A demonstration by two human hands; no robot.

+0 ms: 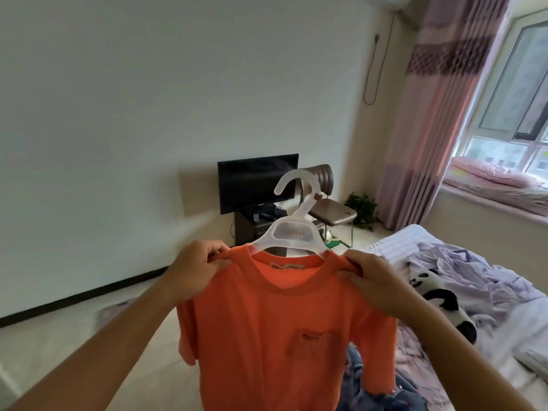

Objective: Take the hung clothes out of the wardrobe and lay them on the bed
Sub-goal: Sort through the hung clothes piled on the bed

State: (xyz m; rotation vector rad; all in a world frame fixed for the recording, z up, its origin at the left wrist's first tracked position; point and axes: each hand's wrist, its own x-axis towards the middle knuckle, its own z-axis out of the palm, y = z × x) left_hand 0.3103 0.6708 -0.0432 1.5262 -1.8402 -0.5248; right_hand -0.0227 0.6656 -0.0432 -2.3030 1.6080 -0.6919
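An orange T-shirt (284,336) with a chest pocket hangs in front of me on a translucent white plastic hanger (292,229). My left hand (195,271) grips the shirt's left shoulder. My right hand (370,280) pinches the right shoulder. The hanger's hook points up and left, free of any rail. The bed (527,321) lies to the right with lilac clothes (474,274) spread on it. The wardrobe is out of view.
A panda plush (441,298) lies on the bed. Denim and other fabric (382,384) sit at the bed's near end behind the shirt. A TV on a dark stand (255,185), a chair (332,212), a plant, a pink curtain and a window seat stand beyond.
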